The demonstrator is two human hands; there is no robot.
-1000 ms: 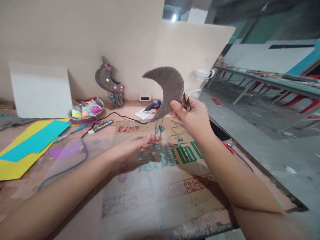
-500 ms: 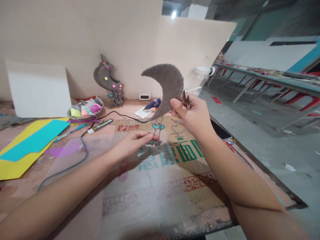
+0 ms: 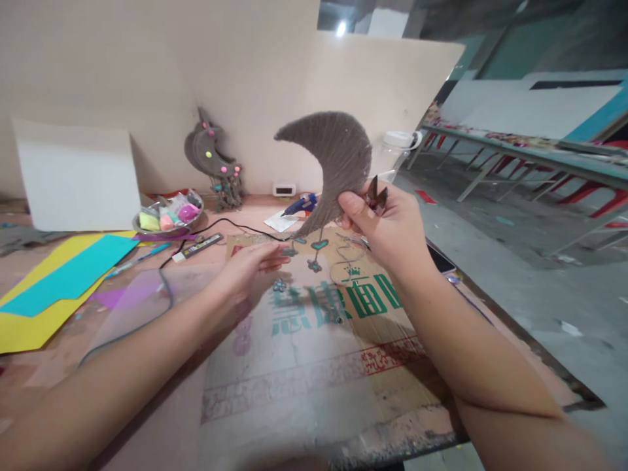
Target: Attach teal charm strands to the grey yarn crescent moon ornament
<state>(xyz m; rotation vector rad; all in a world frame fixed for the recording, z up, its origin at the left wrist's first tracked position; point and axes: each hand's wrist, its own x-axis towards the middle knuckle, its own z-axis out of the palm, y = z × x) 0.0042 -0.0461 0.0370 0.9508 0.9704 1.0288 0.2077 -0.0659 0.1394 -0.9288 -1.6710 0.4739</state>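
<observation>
A crescent moon wrapped in grey yarn (image 3: 343, 154) is up in the air, pinched near its lower part by my right hand (image 3: 387, 219). Two dark pointed blades (image 3: 377, 195), like the tips of thread snips, stick out from between that hand's fingers. Small grey charms with turquoise centres (image 3: 320, 245) dangle on strings from the moon's lower end. My left hand (image 3: 255, 265) is beside these charms, its fingers stretched out towards them. One flower-shaped charm (image 3: 279, 285) shows just below those fingers. Whether the fingertips touch a string, I cannot make out.
Printed cardboard (image 3: 314, 366) covers the table beneath my hands. Behind are a finished moon hanging (image 3: 210, 154), a bowl of coloured clay packs (image 3: 169, 219), a blue glue gun (image 3: 300, 204) and a lidded bottle (image 3: 396, 149). Yellow and blue sheets (image 3: 73, 275) lie left, a phone (image 3: 441, 258) right.
My right hand has raised the moon slightly and moved it right. My left hand has let go of the charms and drawn back left with fingers extended; the charms now hang apart.
</observation>
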